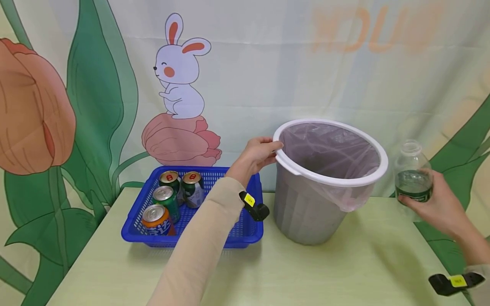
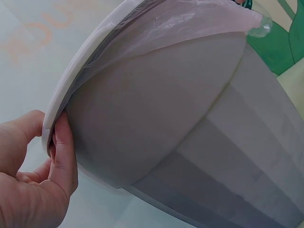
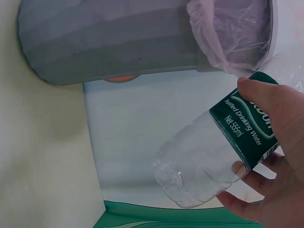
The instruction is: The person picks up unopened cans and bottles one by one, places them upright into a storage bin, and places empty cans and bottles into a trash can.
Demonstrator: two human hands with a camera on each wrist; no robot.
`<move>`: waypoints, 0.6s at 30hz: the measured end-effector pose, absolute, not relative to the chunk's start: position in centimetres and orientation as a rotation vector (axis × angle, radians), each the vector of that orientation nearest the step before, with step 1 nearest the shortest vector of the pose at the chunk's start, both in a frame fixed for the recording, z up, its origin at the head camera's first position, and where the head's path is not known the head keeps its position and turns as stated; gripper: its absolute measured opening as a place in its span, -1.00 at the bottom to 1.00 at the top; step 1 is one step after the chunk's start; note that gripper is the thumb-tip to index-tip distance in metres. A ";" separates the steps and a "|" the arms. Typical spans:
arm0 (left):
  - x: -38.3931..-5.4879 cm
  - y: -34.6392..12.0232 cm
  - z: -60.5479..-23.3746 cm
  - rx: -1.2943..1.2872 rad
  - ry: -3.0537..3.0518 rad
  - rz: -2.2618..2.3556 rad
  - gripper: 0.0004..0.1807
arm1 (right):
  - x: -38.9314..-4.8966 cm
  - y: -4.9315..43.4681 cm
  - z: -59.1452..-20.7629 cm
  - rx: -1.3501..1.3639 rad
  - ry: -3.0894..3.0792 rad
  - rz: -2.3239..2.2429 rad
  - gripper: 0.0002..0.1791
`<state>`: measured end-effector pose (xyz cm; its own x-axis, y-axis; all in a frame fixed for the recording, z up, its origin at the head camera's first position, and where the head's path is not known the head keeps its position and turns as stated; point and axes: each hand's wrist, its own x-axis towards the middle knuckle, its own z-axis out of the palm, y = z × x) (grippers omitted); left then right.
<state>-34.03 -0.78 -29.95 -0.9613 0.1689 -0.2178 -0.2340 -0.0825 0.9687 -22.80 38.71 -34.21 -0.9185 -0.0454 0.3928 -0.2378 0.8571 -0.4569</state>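
My left hand pinches the white rim of a grey trash can, thumb on top and fingers beneath, as the left wrist view shows. The can leans toward the front and right, its mouth lined with a pinkish plastic bag. Right of the can, my right hand grips a clear plastic water bottle round its green label. The bottle is upright in the head view, uncapped, and looks drained in the right wrist view. A gap separates it from the can's rim.
A blue plastic basket sits left of the can on the pale green table. Several drink cans stand in its left half. Behind the table hangs a printed curtain. The table's right edge runs below my right hand.
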 end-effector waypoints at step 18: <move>-34.0 -0.8 -30.0 -0.067 1.913 2.140 -0.52 | -24.0 37.8 -28.5 0.377 -2.642 0.656 -0.26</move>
<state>-33.95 -0.78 -29.99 -0.9626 0.1686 -0.2122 -0.2297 -0.0922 0.9689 -23.96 37.81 -28.46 -0.8873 -0.1620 0.4317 -0.3451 0.8542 -0.3888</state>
